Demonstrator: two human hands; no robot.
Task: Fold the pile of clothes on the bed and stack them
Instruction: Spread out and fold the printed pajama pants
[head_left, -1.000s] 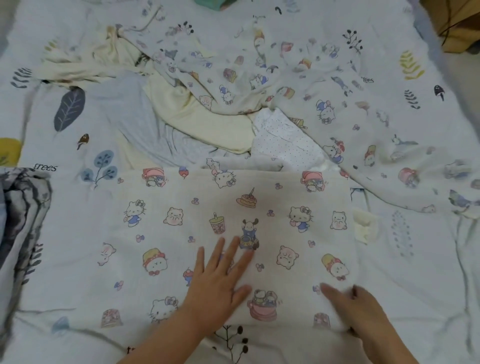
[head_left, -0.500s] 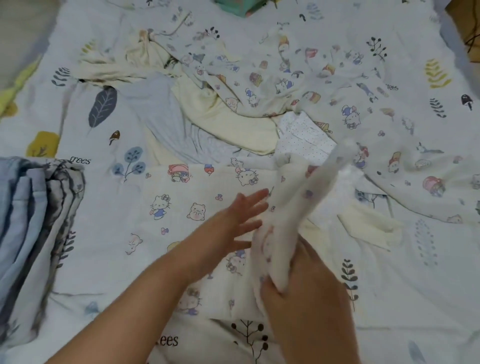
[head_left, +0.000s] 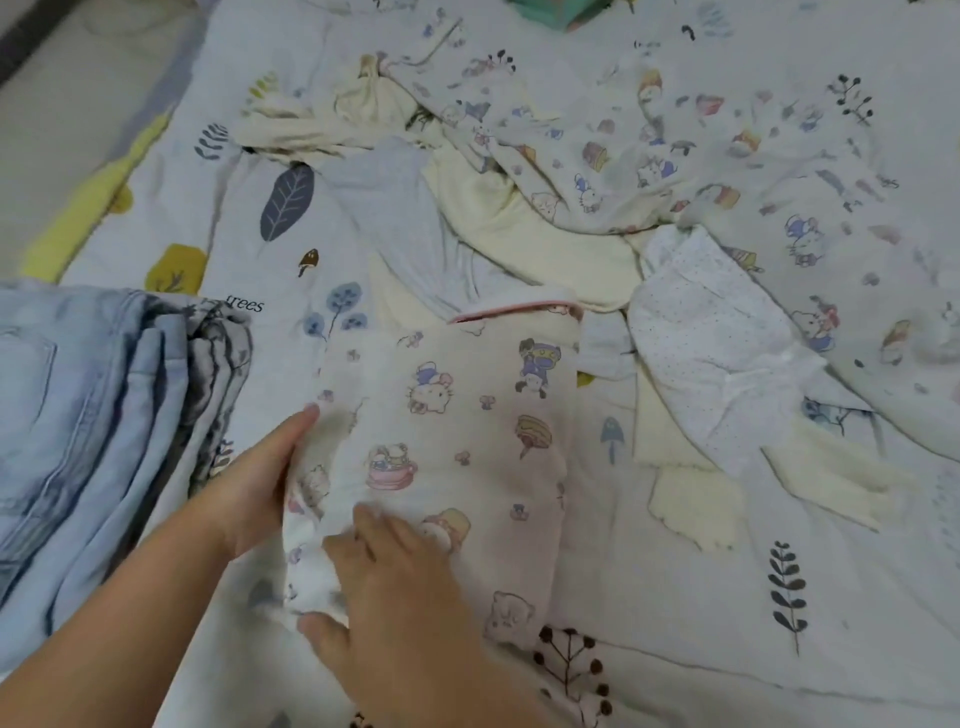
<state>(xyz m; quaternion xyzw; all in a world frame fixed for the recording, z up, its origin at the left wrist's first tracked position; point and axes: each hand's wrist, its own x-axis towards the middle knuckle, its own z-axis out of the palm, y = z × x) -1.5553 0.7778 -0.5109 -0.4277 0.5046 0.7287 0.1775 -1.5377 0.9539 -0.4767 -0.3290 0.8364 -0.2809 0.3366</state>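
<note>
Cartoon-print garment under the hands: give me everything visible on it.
The cartoon-print garment is cream-white soft fabric printed with small cats, bears, cups and cakes. It lies folded into a roughly upright rectangle on the bedsheet, with a pink-trimmed edge at its far end. Its left side is bunched and wrinkled. The left hand holds that left edge, fingertips on the fabric; the right hand rests on its near-left corner. The folded denim stack sits apart to its left; the unfolded pile lies beyond it.

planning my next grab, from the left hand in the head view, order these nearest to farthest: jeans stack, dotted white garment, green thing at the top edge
From the left hand:
1. jeans stack, just to its left.
2. dotted white garment, across to the right.
3. green thing, at the far top edge.
</note>
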